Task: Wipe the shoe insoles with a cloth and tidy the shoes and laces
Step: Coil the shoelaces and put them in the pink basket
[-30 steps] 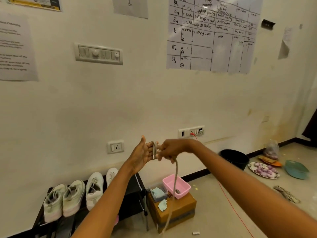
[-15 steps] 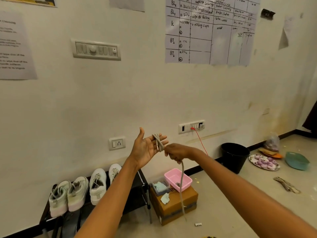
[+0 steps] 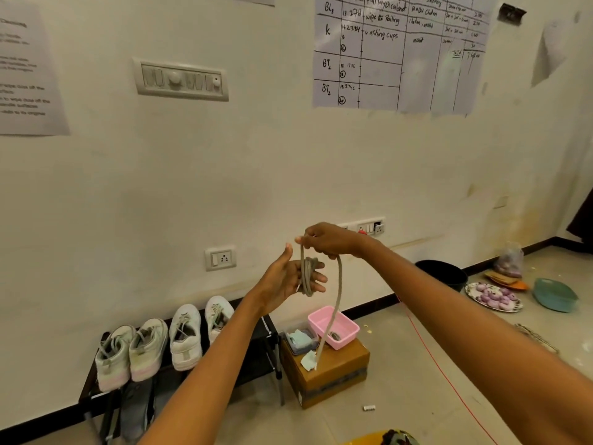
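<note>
Grey lace (image 3: 333,303) coils round left hand (image 3: 290,281), pinched by right hand (image 3: 327,240).

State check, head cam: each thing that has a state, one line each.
shoelace: part coiled round left fingers, tail hanging free
left hand: fingers straight, coil on them
right hand: pinches the lace above the coil
shoes: four upright on the rack
pink tub: open, on the cardboard box
</note>
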Tool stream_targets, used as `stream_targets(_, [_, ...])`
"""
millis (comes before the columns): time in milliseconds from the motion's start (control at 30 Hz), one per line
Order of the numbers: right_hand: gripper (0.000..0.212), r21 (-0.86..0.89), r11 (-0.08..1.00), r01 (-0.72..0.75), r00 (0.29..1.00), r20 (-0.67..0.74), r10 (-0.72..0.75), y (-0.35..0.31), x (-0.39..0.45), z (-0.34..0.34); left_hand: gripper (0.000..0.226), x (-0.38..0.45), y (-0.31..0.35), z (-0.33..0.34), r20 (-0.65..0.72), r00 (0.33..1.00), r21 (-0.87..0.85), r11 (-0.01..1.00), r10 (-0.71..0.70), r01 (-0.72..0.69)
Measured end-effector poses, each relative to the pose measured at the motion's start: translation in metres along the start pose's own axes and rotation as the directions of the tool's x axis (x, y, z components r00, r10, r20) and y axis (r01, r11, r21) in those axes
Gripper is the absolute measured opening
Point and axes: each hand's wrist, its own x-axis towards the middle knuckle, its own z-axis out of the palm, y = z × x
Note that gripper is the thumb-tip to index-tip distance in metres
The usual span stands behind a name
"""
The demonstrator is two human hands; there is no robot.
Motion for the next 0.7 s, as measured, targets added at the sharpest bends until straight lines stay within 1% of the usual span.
stream_targets(67, [0.033, 0.043, 0.998, -0.048, 0.995, -0.08, 0.052, 0.009, 0.002, 0.006, 0.081, -0.001, 0.006, -0.002, 0.048, 0.999, -0.099, 0.995, 0.009, -0.004])
stream_targets(133, [0.033, 0.081, 0.992, -0.095, 0.988, -0.116, 0.104, 0.022, 0.003, 0.018, 0.084, -0.001, 0.009, -0.005, 0.068, 0.998, -0.182, 0.983, 0.019, -0.006])
stream_targets(200, [0.03, 0.121, 0.984, -0.129, 0.981, -0.128, 0.144, 0.035, 0.002, 0.032, 0.085, -0.001, 0.008, -0.007, 0.057, 0.998, -0.25, 0.968, 0.041, -0.026])
stream_targets(267, [0.02, 0.156, 0.974, -0.161, 0.979, -0.101, 0.178, 0.041, 0.002, 0.046, 0.084, -0.001, 0.006, -0.009, 0.003, 0.996, -0.357, 0.93, 0.091, -0.083])
stream_targets(333, [0.022, 0.168, 0.967, -0.19, 0.978, -0.054, 0.202, 0.041, -0.002, 0.059, 0.081, 0.001, 0.005, -0.01, -0.085, 0.989, -0.469, 0.871, 0.125, -0.15])
stream_targets(367, [0.025, 0.163, 0.967, -0.197, 0.979, -0.021, 0.203, 0.039, -0.004, 0.065, 0.081, 0.002, 0.005, -0.011, -0.134, 0.983, -0.498, 0.85, 0.124, -0.175])
stream_targets(400, [0.027, 0.148, 0.969, -0.198, 0.98, 0.015, 0.198, 0.036, -0.005, 0.071, 0.08, 0.003, 0.005, -0.012, -0.186, 0.976, -0.491, 0.85, 0.11, -0.19])
stream_targets(433, [0.029, 0.121, 0.972, -0.199, 0.98, 0.054, 0.194, 0.035, -0.005, 0.074, 0.08, 0.003, 0.005, -0.013, -0.227, 0.97, -0.451, 0.872, 0.093, -0.189])
stream_targets(533, [0.032, -0.006, 0.986, -0.165, 0.971, 0.172, 0.164, 0.026, -0.007, 0.075, 0.08, 0.005, 0.0, -0.015, -0.299, 0.953, -0.195, 0.975, 0.04, -0.102])
stream_targets(600, [0.032, -0.089, 0.992, -0.094, 0.972, 0.208, 0.111, 0.019, -0.006, 0.068, 0.078, 0.004, -0.007, -0.015, -0.285, 0.959, -0.048, 0.998, 0.012, -0.027])
stream_targets(667, [0.034, -0.125, 0.991, -0.039, 0.979, 0.192, 0.062, 0.012, -0.006, 0.058, 0.078, 0.0, -0.013, -0.014, -0.242, 0.97, 0.037, 0.999, -0.018, 0.028])
stream_targets(700, [0.035, -0.139, 0.99, -0.033, 0.984, 0.168, 0.056, 0.008, -0.004, 0.052, 0.077, -0.001, -0.015, -0.014, -0.221, 0.975, 0.071, 0.997, -0.021, 0.038])
